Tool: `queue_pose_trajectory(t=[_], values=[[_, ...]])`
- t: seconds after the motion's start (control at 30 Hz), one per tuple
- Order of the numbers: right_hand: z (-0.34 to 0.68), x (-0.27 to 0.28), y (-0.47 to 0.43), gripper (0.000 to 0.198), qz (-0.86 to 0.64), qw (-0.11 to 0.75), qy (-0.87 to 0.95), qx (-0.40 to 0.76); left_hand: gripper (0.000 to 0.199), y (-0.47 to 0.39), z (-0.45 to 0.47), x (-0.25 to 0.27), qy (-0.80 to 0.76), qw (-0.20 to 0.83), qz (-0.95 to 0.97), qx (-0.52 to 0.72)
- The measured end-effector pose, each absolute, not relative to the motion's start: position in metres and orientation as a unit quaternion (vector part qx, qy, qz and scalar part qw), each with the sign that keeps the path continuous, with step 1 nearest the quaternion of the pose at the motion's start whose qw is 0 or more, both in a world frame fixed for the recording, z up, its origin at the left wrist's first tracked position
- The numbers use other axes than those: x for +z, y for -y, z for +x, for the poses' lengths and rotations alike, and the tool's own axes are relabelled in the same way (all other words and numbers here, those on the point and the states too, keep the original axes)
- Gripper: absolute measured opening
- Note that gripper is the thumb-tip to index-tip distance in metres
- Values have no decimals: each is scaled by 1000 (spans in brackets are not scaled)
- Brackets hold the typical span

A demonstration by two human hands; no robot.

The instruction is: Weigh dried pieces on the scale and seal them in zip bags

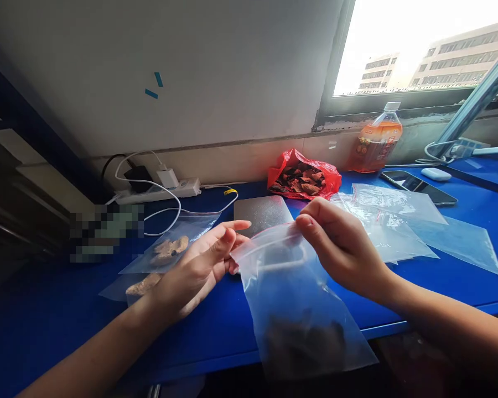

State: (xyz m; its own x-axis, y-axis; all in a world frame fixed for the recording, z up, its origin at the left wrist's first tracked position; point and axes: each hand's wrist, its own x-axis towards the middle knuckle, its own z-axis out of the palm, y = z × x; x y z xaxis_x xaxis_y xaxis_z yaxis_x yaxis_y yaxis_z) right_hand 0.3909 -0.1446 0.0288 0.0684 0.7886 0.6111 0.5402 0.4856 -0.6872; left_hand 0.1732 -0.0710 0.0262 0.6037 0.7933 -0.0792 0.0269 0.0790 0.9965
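A clear zip-lock bag (290, 287) hangs over the table's front edge, with dark brown pieces blurred in its bottom. My right hand (344, 243) pinches the bag's top edge between thumb and bent fingers, toward its right end. At the top left corner is my left hand (207, 260), index finger stretched out and lower fingers around the corner; part of that grip is hidden. Behind the bag lies a silver flat-topped device (261, 213), partly covered. Farther back, a red plastic bag (336, 179) gapes over dark dried pieces (305, 179).
Flat clear bags (392, 232) lie on the blue table (216, 337) at right, by a phone (423, 187), white earbud case (435, 174) and drink bottle (379, 141). At left are bags with tan chunks (168, 249), a power strip (170, 190) and a white cable (178, 213).
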Motion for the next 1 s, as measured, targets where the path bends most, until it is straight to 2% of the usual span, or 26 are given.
queue_pose_trajectory(t=[0.1, 0.2, 0.3, 0.57, 0.73, 0.83, 1.0], values=[[393, 29, 138, 38, -497, 585, 623, 148, 66, 74, 177, 27, -305, 644, 654, 254], [395, 28, 133, 39, -491, 610, 595, 182, 54, 79, 181, 32, -287, 625, 698, 200], [392, 23, 130, 36, -485, 619, 585, 197, 45, 84, 184, 34, -294, 608, 706, 212], [386, 14, 131, 18, -492, 633, 580, 144, 24, 82, 176, 32, -349, 492, 782, 155], [391, 20, 129, 18, -489, 674, 542, 114, 28, 86, 173, 41, -325, 505, 793, 103], [391, 21, 128, 16, -482, 679, 541, 120, 22, 88, 174, 39, -318, 503, 801, 69], [393, 26, 129, 16, -478, 696, 517, 137, 25, 85, 176, 39, -351, 477, 803, 69]])
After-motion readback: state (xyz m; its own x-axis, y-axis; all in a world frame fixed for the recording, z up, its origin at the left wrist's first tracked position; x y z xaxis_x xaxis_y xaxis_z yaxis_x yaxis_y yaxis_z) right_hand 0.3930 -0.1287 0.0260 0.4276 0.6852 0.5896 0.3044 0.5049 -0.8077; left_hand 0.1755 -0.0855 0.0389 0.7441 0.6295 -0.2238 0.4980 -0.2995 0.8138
